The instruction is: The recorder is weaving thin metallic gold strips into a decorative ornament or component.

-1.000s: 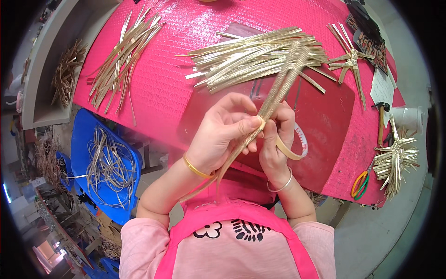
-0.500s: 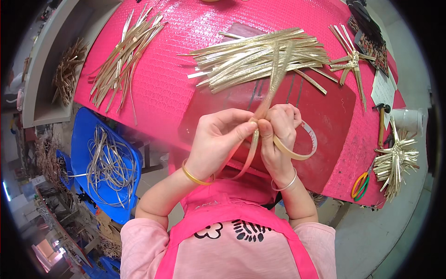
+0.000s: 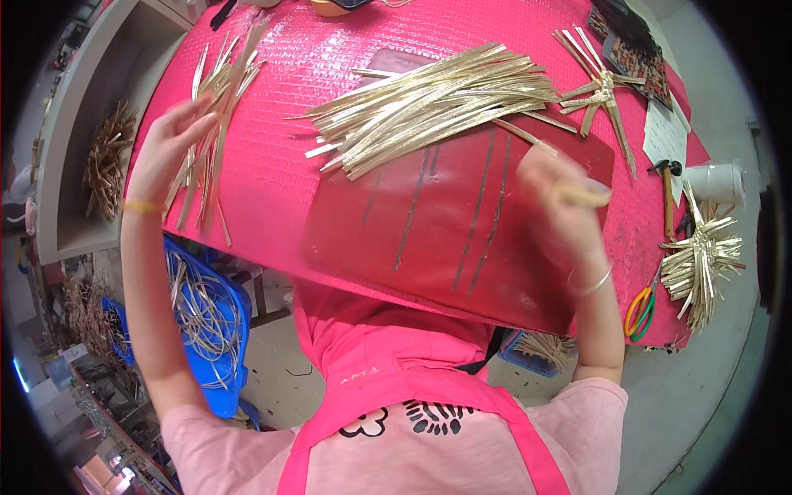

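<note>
My left hand (image 3: 175,136) is over the pile of golden strips (image 3: 202,157) at the left of the table, its thumb and fingers closed on blurred golden strips (image 3: 235,78). At the right, above the red board (image 3: 445,223), my right hand (image 3: 559,202) is smeared by motion. A narrow beige roll of tape (image 3: 586,196) shows edge-on in its grip. A large heap of golden strips (image 3: 429,103) lies across the far part of the board, beyond and between my hands.
A star-shaped golden strip piece (image 3: 604,91) lies at the far right. Nearer are a hammer (image 3: 668,198), orange-and-green-handled scissors (image 3: 639,313), a bushy golden bundle (image 3: 701,256) and a white cup (image 3: 716,186). A blue bin (image 3: 235,330) with loose strips stands at the lower left.
My hands have parted from the board's middle, where they held upright strips together. The left has swung to the left pile with the strips; the right has moved right with the tape.
</note>
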A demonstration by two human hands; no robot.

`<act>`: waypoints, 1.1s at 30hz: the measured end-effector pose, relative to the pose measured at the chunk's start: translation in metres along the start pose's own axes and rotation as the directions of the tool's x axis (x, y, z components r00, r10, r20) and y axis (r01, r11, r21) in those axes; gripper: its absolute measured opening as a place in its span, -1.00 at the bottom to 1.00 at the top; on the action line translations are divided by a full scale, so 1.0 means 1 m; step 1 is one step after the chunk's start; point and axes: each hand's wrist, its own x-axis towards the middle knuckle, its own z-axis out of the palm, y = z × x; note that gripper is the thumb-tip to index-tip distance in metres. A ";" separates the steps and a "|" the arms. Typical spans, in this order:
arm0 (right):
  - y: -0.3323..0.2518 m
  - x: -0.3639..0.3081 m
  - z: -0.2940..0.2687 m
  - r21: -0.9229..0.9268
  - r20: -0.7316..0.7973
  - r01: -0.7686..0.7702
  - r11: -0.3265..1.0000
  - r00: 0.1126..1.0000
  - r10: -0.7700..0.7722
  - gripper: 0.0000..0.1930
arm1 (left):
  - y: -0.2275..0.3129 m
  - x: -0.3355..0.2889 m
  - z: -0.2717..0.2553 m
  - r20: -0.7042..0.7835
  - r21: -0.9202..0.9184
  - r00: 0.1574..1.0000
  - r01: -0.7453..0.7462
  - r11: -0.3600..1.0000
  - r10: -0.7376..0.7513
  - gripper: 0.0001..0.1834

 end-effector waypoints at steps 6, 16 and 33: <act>0.068 0.075 -0.046 -0.717 -0.125 0.305 0.626 0.828 -0.547 -0.83 | 0.071 0.026 0.200 0.193 0.214 0.626 -0.779 0.590 0.756 -0.54; 0.003 0.026 -0.050 -0.084 -0.345 0.256 0.963 0.899 -0.269 -0.80 | 0.143 0.014 0.192 0.751 -0.288 0.642 0.109 0.951 0.154 -0.84; -0.012 -0.012 0.027 0.666 -0.006 -0.073 0.743 0.995 0.103 -0.80 | 0.073 -0.100 0.164 0.816 -0.475 0.572 0.747 0.466 -0.084 -0.66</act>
